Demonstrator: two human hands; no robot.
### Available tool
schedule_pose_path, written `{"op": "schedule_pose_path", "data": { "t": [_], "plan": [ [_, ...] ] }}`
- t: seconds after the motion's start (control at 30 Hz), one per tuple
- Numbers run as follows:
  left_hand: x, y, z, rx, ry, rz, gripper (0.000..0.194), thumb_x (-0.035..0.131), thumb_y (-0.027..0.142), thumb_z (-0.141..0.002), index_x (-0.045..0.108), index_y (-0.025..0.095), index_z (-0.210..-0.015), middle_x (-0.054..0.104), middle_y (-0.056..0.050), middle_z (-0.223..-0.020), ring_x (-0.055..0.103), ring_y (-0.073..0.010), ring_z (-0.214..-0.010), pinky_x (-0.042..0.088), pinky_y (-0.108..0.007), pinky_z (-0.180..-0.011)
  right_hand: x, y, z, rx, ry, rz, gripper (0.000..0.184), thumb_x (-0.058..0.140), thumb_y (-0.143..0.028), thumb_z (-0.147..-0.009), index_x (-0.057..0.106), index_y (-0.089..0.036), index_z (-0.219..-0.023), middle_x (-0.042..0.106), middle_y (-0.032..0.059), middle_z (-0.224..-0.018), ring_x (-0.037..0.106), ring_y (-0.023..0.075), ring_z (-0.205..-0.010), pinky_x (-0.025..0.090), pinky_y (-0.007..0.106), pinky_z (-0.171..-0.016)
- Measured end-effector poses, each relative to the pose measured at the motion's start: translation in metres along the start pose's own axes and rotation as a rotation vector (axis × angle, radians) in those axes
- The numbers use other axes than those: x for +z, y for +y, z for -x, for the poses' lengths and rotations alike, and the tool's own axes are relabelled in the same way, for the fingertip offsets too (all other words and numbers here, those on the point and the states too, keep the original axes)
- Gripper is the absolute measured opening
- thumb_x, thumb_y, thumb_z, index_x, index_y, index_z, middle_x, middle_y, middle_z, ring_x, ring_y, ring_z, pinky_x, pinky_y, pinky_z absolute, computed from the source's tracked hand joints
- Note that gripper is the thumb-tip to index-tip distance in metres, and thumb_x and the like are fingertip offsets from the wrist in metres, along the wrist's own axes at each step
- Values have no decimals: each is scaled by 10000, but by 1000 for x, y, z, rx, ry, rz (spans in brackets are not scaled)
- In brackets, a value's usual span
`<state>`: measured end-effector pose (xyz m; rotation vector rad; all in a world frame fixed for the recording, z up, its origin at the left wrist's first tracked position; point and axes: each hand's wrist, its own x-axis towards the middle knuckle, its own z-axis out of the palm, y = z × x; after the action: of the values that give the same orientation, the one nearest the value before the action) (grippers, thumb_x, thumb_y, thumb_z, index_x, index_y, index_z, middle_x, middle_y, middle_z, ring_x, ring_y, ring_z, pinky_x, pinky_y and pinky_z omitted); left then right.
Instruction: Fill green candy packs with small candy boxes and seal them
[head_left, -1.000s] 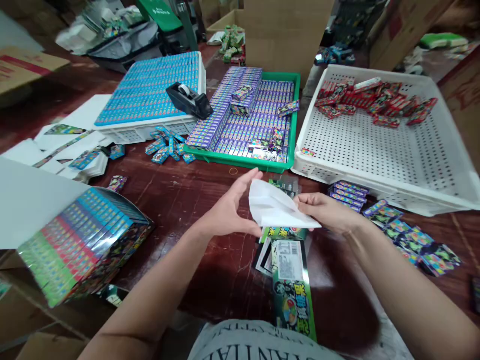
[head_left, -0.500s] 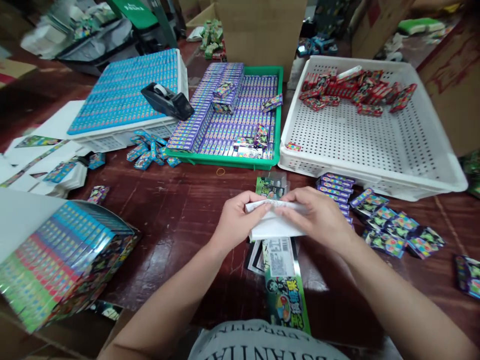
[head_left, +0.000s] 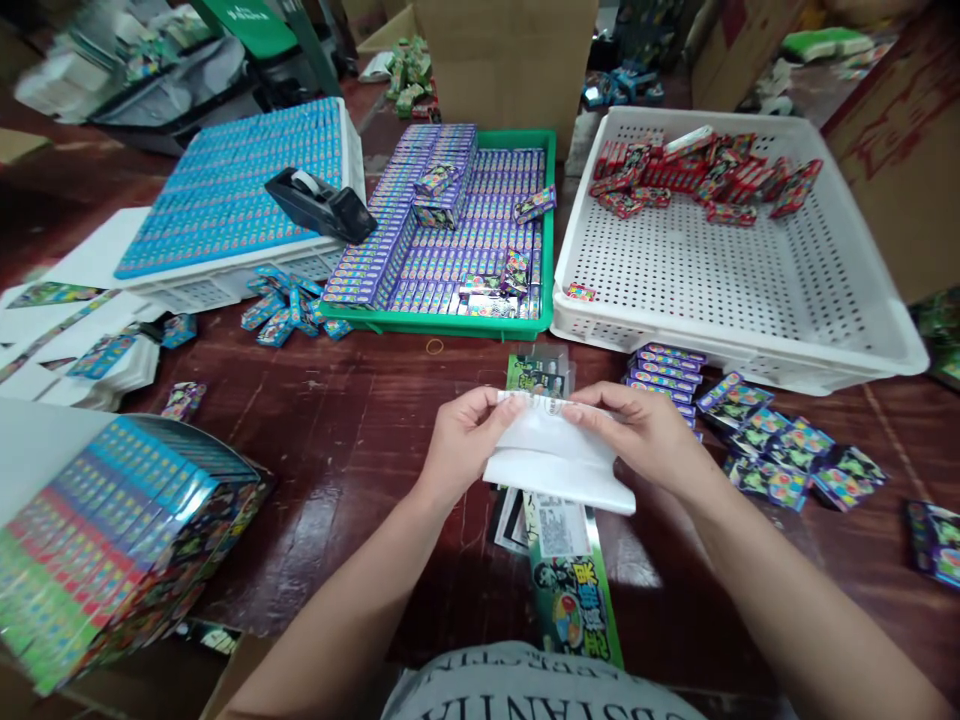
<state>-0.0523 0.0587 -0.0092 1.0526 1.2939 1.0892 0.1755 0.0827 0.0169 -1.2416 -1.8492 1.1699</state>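
Card (head_left: 574,592) lies flat on the near desk (head_left: 330,460); above its far end, white paper (head_left: 559,455) looks part folded, near flap still loose; left hand (head_left: 463,442) and right hand (head_left: 646,432) pinch its far edge, thumbs pressed closed; beyond, green tray (head_left: 435,325) holds rowed boxes (head_left: 472,240).

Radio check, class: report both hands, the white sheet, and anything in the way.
Left hand, right hand: pinching white sheet by far edge. Sheet creased, near edge free. Green printed card partly hidden beneath; nothing blocking hands.

The glossy, dark red-brown worktop (head_left: 352,440) directly carries a rectangular green plastic tray (head_left: 442,324), a white perforated plastic basket (head_left: 705,270), loose small blue cardboard boxes (head_left: 276,325), stacked small purple cardboard boxes (head_left: 664,380) and a thin yellowish ring (head_left: 435,354).
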Motion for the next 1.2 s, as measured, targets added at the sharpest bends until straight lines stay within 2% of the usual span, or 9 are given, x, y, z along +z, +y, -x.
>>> {"op": "schedule_pose_path", "data": {
  "t": [0.1, 0.2, 0.3, 0.4, 0.57, 0.73, 0.97, 1.13, 1.2],
  "plan": [
    [-2, -1, -3, 4, -1, -15, 301, 774, 457, -838, 721, 162, -817, 687, 6, -738, 548, -100, -623, 425, -203, -557, -9, -1, -1, -176, 62, 66, 147, 661, -380, -945, 752, -266, -960, 750, 51, -1000, 687, 223, -947, 539, 382, -872],
    [-3, 0, -4, 6, -10, -26, 308, 777, 461, -835, 713, 160, -812, 690, 5, -742, 553, -99, -629, 428, -201, -563, -13, 2, -8, -202, 121, 74, 129, 664, -375, -943, 745, -274, -946, 739, 62, -1019, 680, 240, -994, 544, 425, -915],
    [-1, -1, -4, -4, -39, -30, 311, 764, 468, -846, 711, 162, -830, 699, 3, -750, 560, -100, -625, 432, -204, -567, -8, 5, -16, -94, 91, -51, 321, 709, -402, -909, 675, -264, -1197, 741, 62, -1086, 692, 215, -944, 575, 385, -821],
    [0, -6, -9, -21, -72, -24, 308, 761, 465, -850, 720, 161, -868, 718, -8, -789, 578, -105, -641, 452, -212, -590, -2, 4, -19, -33, 20, -206, 574, 746, -400, -877, 526, -236, -1382, 736, 36, -973, 692, 173, -811, 568, 318, -700],
    [-1, -18, -25, 0, -22, -47, 326, 778, 464, -823, 692, 150, -811, 699, 0, -747, 573, -106, -635, 434, -212, -594, -5, -1, -8, -75, 61, -265, 517, 724, -385, -905, 518, -258, -1362, 684, 15, -902, 666, 175, -814, 543, 327, -699],
    [3, -14, -20, 90, -112, -98, 288, 747, 450, -858, 707, 165, -859, 712, -8, -803, 594, -118, -684, 453, -222, -618, -9, 10, -11, -19, 43, -255, 654, 788, -397, -847, 450, -248, -1387, 711, 60, -1069, 674, 187, -886, 558, 361, -765],
    [-1, -13, -25, 118, -116, -204, 307, 671, 479, -913, 702, 174, -931, 728, -43, -864, 636, -163, -744, 498, -290, -687, -9, -4, -8, -45, -9, -314, 522, 760, -321, -880, 511, -242, -1332, 675, 5, -883, 636, 158, -771, 527, 311, -668],
    [-13, -16, -1, 440, 268, -676, 622, 823, 461, -791, 601, 229, -1324, 635, -117, -1304, 554, -293, -1195, 432, -460, -1011, -16, -3, 18, -35, -76, -312, 486, 712, -309, -931, 480, -246, -1353, 650, 1, -907, 629, 150, -821, 537, 322, -777],
    [-10, -19, 25, 536, 170, -817, 478, 748, 390, -883, 614, 244, -1318, 650, -98, -1252, 552, -274, -1151, 419, -464, -1012, -16, 3, 27, -25, -168, -260, 465, 677, -314, -957, 462, -248, -1365, 637, 8, -932, 627, 158, -858, 535, 338, -818]
  ]
}}
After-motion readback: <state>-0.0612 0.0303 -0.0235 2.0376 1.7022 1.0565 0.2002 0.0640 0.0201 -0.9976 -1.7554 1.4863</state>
